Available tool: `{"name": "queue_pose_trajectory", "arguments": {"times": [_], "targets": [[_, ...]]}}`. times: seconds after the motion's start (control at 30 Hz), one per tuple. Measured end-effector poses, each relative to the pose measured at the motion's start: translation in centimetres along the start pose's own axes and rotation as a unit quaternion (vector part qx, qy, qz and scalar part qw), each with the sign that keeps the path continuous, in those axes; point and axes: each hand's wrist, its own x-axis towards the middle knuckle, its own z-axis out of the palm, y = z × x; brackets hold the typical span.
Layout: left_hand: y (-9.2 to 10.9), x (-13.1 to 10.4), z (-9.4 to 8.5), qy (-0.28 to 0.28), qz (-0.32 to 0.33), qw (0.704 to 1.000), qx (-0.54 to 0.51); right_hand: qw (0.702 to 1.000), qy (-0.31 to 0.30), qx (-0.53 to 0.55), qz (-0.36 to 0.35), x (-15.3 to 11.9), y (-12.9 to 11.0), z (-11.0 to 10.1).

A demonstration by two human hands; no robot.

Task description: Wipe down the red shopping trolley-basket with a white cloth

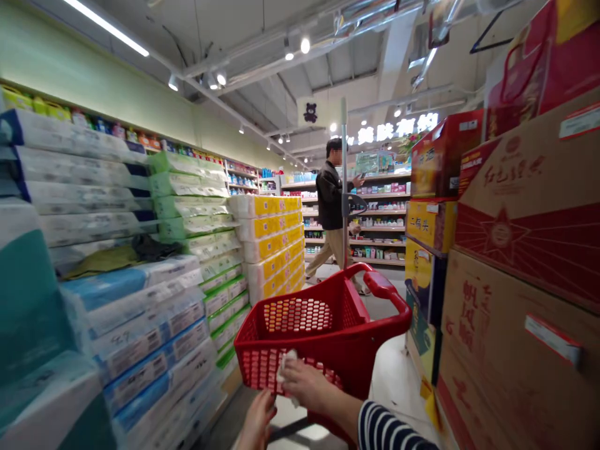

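A red plastic shopping cart [347,350] with a perforated basket stands right in front of me. My right hand [309,384], at the end of a striped sleeve, is closed on a crumpled white cloth [287,365], which lies against the basket's near side wall. Whether it is fabric or tissue is hard to make out. My left hand [257,415] is just below and to the left, by the basket's lower edge. Its fingers reach forward with nothing visible in them; contact with the cart is unclear.
Stacked tissue packs [154,337] line the left side, with dark and olive cloths [122,256] on top. Cardboard boxes [506,312] rise on the right. A grey pole [344,181] stands beyond the cart. A person [332,200] walks past stocked shelves [384,219] behind it.
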Motion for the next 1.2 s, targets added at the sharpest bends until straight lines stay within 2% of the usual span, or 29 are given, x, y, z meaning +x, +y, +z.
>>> {"name": "queue_pose_trajectory", "arguments": {"times": [0.07,0.13,0.2,0.27,0.37,0.47,0.5,0.53,0.6,0.67,0.77,0.83,0.93,1.0,1.07,1.13,1.2], "targets": [[0.6,-2.3,1.4,-0.022,0.006,0.996,-0.088,0.997,0.016,0.067,0.039,0.7,-2.2,-1.0],[1.3,-4.0,2.8,-0.047,-0.011,0.982,-0.184,0.986,0.044,0.114,0.112,1.5,-3.8,-1.9],[1.7,-4.7,3.7,-0.071,-0.008,0.974,-0.216,0.976,0.075,0.12,0.162,1.7,-4.6,-2.5],[1.4,-4.8,4.1,-0.072,-0.013,0.974,-0.214,0.98,0.06,0.105,0.157,1.2,-5.0,-2.7],[0.5,-4.7,3.5,-0.092,-0.025,0.975,-0.201,0.987,-0.002,0.093,0.128,-0.5,-5.3,-2.2],[0.0,-4.3,2.0,-0.141,-0.062,0.978,-0.143,0.989,-0.037,0.085,0.117,-0.9,-5.2,-1.4],[-0.1,-4.0,1.4,-0.138,-0.059,0.983,-0.107,0.991,-0.039,0.078,0.105,-0.4,-4.9,-1.2],[0.0,-3.5,0.8,-0.118,-0.045,0.99,-0.065,0.993,-0.036,0.066,0.085,0.3,-4.5,-1.1],[0.1,-2.1,-0.6,-0.038,0.008,0.999,0.014,0.999,-0.017,0.033,0.036,2.3,-3.2,-1.1],[0.2,-0.6,-1.8,0.037,0.057,0.995,0.073,1.0,0.008,0.0,-0.001,4.3,-1.5,-0.9],[-0.1,0.8,-3.0,0.076,0.09,0.984,0.134,0.999,-0.004,-0.017,-0.027,5.4,0.8,0.6],[-0.8,1.1,-3.2,0.08,0.111,0.975,0.174,0.998,-0.053,-0.017,-0.026,4.1,1.3,2.7],[-2.1,0.8,-2.7,0.064,0.132,0.964,0.222,0.991,-0.13,-0.018,-0.01,0.4,0.7,6.0],[-2.9,0.5,-2.0,0.046,0.146,0.956,0.249,0.988,-0.154,-0.015,-0.003,-2.0,-0.2,6.9],[-3.5,0.2,-1.2,0.026,0.16,0.95,0.267,0.989,-0.144,-0.007,-0.012,-3.3,-0.7,5.9],[-3.9,-0.2,-0.2,0.014,0.179,0.937,0.3,0.995,-0.098,-0.011,-0.016,-3.3,-0.4,3.5],[-4.2,-0.8,0.9,0.009,0.213,0.896,0.389,0.999,-0.03,-0.035,0.005,-2.9,0.6,0.8]]}}
